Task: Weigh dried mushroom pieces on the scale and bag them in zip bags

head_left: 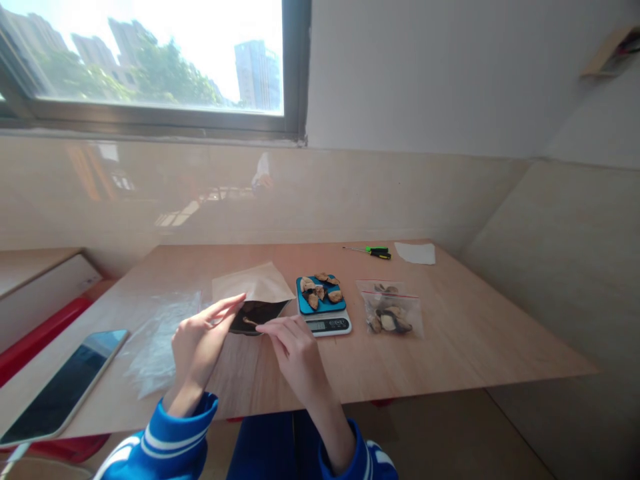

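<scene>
My left hand [200,340] is closed on the near left edge of a tan paper bag [253,283], whose mouth gapes toward me and shows a dark inside. At that mouth, my right hand [295,353] pinches a small, thin brown piece [249,322] that looks like dried mushroom. Just right of the bag stands a kitchen scale [327,325] with a blue top. Several brown dried pieces [313,293], which look like mushrooms, lie on it. Its display digits are too small to read.
Right of the scale lie clear zip bags [417,313] with dried pieces inside. Behind are screwdrivers [377,253] and white paper [416,253]. A clear plastic bag pile [155,347] and a large phone or tablet [65,383] lie at the left of the wooden table [480,333].
</scene>
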Demonstrator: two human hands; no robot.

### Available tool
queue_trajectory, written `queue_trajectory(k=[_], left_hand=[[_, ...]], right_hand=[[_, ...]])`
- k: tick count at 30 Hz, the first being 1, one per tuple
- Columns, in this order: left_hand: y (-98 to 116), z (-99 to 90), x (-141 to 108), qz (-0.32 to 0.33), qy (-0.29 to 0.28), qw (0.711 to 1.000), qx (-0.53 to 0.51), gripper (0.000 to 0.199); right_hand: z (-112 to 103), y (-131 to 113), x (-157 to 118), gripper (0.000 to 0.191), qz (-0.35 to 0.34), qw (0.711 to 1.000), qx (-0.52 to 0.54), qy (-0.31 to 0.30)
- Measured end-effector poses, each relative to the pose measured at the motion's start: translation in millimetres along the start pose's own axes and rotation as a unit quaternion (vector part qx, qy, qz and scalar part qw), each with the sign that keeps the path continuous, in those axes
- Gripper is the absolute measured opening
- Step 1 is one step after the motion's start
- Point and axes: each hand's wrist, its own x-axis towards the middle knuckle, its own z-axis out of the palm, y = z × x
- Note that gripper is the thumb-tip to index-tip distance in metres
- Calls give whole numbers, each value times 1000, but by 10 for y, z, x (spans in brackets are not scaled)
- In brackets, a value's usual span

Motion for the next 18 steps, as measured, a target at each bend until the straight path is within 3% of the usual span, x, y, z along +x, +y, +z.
queue_trajectory(k=[6,11,14,18], left_hand=[[-15,18,-29,-12,-5,1000,-25,23],[-16,6,-21,-2,-4,1000,-28,24],[-28,-11,-18,1,2,1000,-25,23],[-45,-2,-23,10,6,1000,-23,23]], right_hand=[[-10,62,-31,29,4,1000,-16,0],[-169,75,-78,23,66,993,93,25],[-355,198,-165,17,181,963,174,97],[-608,603,-281,15,303,891,243,237]])
